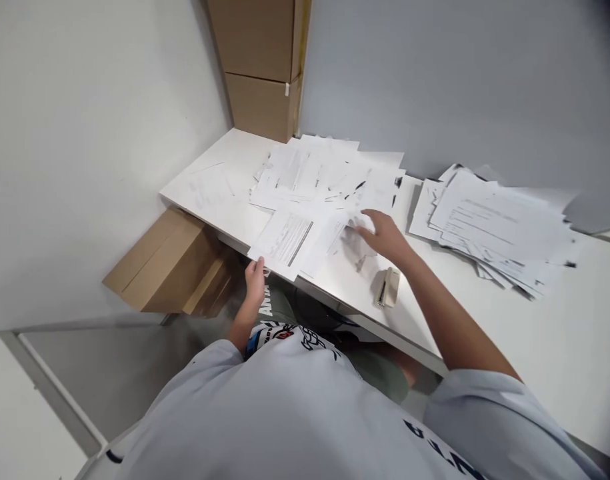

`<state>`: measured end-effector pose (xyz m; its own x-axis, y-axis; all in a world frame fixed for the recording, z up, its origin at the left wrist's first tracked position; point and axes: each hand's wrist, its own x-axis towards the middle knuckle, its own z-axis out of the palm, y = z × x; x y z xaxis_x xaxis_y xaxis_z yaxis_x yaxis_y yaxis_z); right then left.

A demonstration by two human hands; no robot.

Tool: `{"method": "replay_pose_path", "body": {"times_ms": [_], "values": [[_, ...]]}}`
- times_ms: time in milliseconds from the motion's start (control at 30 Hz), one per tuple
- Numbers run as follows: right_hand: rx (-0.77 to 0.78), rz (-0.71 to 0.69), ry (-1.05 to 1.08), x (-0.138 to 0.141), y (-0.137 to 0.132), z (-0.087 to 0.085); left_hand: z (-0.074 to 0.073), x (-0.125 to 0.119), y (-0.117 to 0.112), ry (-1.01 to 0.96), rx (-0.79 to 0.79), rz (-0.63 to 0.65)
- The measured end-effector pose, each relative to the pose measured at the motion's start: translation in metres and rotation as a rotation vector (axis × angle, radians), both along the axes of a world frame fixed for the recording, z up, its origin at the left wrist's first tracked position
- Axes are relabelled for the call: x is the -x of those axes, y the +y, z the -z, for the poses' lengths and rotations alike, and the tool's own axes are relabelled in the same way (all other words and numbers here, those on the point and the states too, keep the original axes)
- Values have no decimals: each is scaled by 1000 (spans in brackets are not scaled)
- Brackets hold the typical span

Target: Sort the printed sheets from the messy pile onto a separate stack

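Note:
My left hand (255,281) is closed on the near left corner of a printed sheet of paper (281,241), thumb on top. This sheet juts a little past the table's front edge. Another printed sheet (325,243) lies beside it, partly covered. My right hand (379,235) hovers by the far right side of these papers, its thumb and fingers apart and nothing visible between them. Its fingertips are slightly blurred. A beige stapler (389,288) rests on the table just below my right forearm.
Loose papers (329,170) spread across the back of the white table (489,320). An uneven paper stack (495,223) lies to the right. Cardboard boxes (262,100) stand stacked in the back corner; another cardboard box (159,257) sits below the table's left end.

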<state>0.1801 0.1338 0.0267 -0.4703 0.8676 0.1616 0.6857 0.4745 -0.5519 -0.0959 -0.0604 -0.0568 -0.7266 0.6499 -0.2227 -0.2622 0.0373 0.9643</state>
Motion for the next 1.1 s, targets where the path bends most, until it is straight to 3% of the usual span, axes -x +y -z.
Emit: {"method": "replay_pose_path", "body": {"times_ms": [167,333,500,600,700,767,867,1000,1100], "values": [[93,54,-52,37,9,5,-2,12,-17,-356,-258,107],[142,61,-85,41,5,4,-8,19,-19,-372,-272,149],[234,152,41,31,-7,3,-20,31,-19,-122,-133,124],[78,264,54,20,-13,-2,-34,45,-23,199,-120,56],[-72,297,49,18,-25,-11,-49,53,-22,400,-106,107],[-53,246,86,29,-42,-14,-55,52,-14,419,-98,148],[60,47,146,64,-78,-9,-58,42,6,287,-110,207],[39,-276,139,115,-125,13,-53,25,22,201,-119,177],[19,-319,69,134,-144,29,-48,19,20,307,-85,133]]}}
